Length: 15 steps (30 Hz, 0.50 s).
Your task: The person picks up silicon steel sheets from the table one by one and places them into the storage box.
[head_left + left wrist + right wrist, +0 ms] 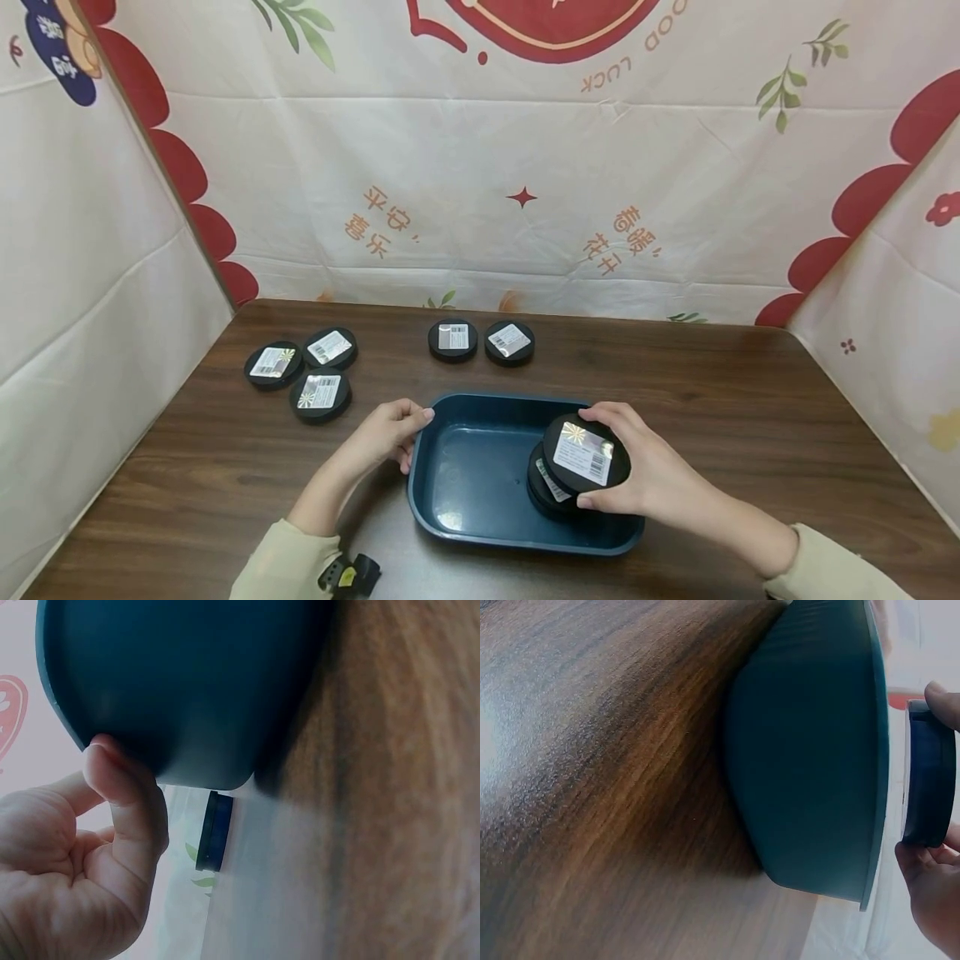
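A dark blue tray (pixel 480 479) rests on the wooden table. At its left rim my left hand (pixel 392 433) grips the edge, thumb on top and fingers below the rim; the left wrist view shows this hand (pixel 112 840) against the tray wall (pixel 187 690). Between thumb and fingers my right hand (pixel 637 467) holds a flat round black jar (pixel 592 446), its white label with a gold sticker facing up. In the right wrist view that jar (pixel 930 776) is above the rim of the tray (pixel 810 750). Beneath it, another black jar (pixel 542 487) lies in the tray's right part, partly hidden.
Three labelled black jars (pixel 318 393) sit grouped at the table's left. Two more jars (pixel 453 340) stand side by side behind the tray. A printed cloth (pixel 465 167) hangs along the back and sides of the table (pixel 720 400).
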### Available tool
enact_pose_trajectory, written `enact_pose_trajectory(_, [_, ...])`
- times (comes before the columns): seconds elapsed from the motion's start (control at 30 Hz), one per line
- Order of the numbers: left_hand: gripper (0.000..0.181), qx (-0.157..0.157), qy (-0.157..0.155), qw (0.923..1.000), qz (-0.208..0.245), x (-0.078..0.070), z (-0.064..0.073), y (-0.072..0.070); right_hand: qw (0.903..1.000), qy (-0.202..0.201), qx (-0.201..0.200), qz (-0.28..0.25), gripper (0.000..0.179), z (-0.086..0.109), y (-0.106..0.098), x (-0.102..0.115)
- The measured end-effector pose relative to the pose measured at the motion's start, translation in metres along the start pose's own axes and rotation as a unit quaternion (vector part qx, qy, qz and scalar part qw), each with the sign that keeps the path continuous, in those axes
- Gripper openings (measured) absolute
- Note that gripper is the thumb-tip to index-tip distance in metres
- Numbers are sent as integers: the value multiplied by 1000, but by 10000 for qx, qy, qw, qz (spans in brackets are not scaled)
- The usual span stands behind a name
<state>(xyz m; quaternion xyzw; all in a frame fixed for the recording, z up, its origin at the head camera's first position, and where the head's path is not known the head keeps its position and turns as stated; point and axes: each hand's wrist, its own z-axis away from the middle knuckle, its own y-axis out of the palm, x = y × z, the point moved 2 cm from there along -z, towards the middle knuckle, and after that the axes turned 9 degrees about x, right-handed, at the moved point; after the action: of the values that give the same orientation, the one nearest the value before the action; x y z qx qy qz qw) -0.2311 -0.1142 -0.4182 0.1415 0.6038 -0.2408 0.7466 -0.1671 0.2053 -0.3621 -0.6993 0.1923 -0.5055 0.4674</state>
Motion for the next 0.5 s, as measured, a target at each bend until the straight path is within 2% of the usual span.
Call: enact_pose_trajectory(0.5, [28,-42,0,10000,-74,1,-1,-1,9997,91,230,-5,87,-3,10,1])
